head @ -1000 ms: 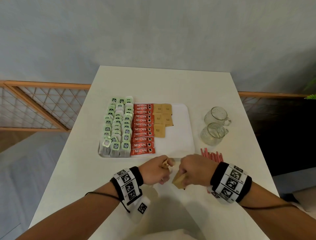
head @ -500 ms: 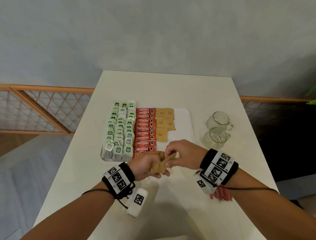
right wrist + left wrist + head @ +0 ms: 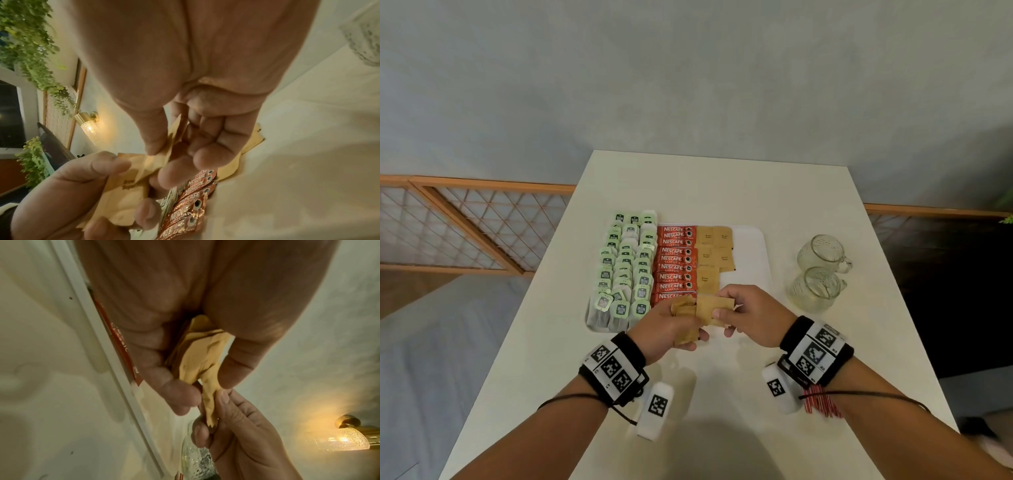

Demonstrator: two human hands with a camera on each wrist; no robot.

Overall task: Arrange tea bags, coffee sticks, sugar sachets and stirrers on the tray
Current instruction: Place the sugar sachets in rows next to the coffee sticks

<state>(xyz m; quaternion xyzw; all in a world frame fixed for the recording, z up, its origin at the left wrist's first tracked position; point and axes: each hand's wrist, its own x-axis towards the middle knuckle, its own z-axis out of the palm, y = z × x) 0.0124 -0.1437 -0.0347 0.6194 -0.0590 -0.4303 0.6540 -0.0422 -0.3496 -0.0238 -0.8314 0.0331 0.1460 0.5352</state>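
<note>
On the white bench [image 3: 722,192] lay a white tray [image 3: 751,253]. Along its left side the tea bags [image 3: 626,263] stood in three rows, green tags up. Just right of them ran a column of red coffee sticks [image 3: 676,260], and right of that lay five brown sugar sachets [image 3: 714,251]; the tray's right part was bare. Over the tray's near edge the left hand [image 3: 666,325] gripped a stack [image 3: 686,320] of sachets, fingers curled round it. The right hand [image 3: 755,315] pinched one sachet [image 3: 714,306] at the top of that stack between thumb and fingers. Right of the tray stood two glass mugs [image 3: 820,270]. Near the right wrist lay red stirrers [image 3: 820,402] on the bench.
</note>
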